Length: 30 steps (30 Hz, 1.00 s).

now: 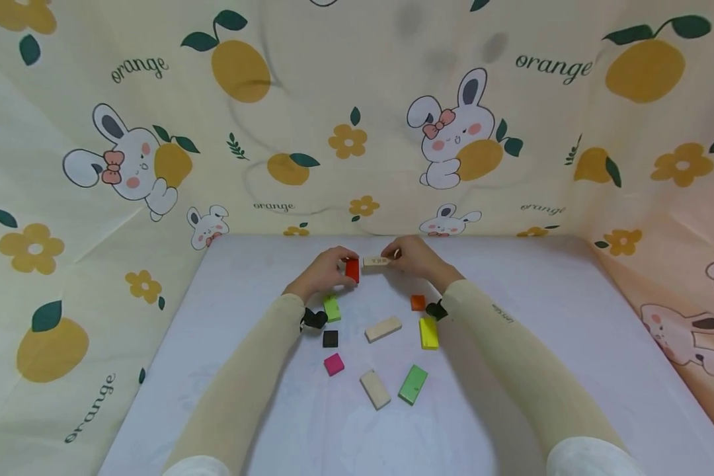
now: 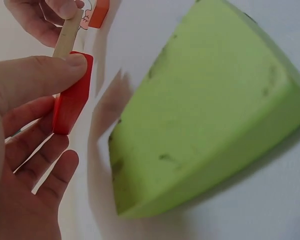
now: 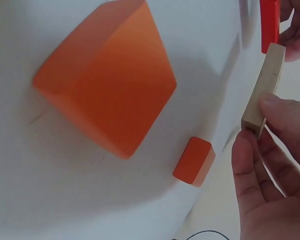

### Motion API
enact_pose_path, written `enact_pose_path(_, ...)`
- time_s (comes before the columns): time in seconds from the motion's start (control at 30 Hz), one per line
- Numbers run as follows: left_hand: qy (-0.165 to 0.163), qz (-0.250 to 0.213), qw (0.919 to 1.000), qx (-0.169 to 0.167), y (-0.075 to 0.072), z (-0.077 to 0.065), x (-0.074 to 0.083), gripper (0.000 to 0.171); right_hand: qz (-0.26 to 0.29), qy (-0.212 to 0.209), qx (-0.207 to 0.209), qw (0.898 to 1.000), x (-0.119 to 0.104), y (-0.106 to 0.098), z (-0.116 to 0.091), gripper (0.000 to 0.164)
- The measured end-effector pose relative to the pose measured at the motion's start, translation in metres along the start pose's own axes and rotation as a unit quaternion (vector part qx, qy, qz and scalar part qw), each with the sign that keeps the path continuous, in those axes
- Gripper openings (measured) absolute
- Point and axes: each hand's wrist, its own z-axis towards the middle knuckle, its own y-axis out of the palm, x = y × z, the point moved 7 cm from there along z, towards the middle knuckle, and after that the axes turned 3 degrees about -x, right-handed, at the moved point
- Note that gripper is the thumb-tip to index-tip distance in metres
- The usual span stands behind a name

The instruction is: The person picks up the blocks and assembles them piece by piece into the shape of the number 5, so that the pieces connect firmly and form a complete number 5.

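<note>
At the far side of the table my left hand (image 1: 324, 272) pinches a red block (image 1: 352, 272) between thumb and fingers; in the left wrist view the thumb lies on the red block (image 2: 74, 97). My right hand (image 1: 419, 256) grips one end of a plain wooden block (image 1: 375, 262), which carries small dark markings. In the right wrist view the wooden block (image 3: 266, 87) points toward the red block (image 3: 270, 25), their ends close together. A lime-green block (image 1: 331, 308) lies below my left hand, and an orange block (image 1: 418, 303) lies below my right wrist.
Nearer me lie a black block (image 1: 330, 339), a pink block (image 1: 334, 364), a yellow block (image 1: 428, 333), a green block (image 1: 413, 385) and two wooden blocks (image 1: 383, 329). Another orange block (image 3: 194, 161) is beyond the right hand. A printed cloth (image 1: 309, 125) surrounds the white table.
</note>
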Motion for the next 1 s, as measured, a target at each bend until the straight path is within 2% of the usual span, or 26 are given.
enact_pose_path(0.3, -0.004, -0.001, 0.9999, -0.014, 0.013, 0.001, -0.006, 0.063, -0.004, 0.030, -0.009, 1.000, 0.006, 0.012, 0.002, 0.027)
enact_pose_path(0.7, 0.008, 0.012, 0.9999, -0.008, 0.012, 0.008, -0.005, 0.061, -0.013, 0.034, -0.010, 0.999, 0.001, 0.015, 0.011, 0.024)
enact_pose_path(1.0, 0.001, 0.013, 0.9999, -0.007, 0.013, 0.011, -0.005, 0.061, -0.021, 0.028, -0.020, 0.999, -0.001, 0.014, 0.011, 0.025)
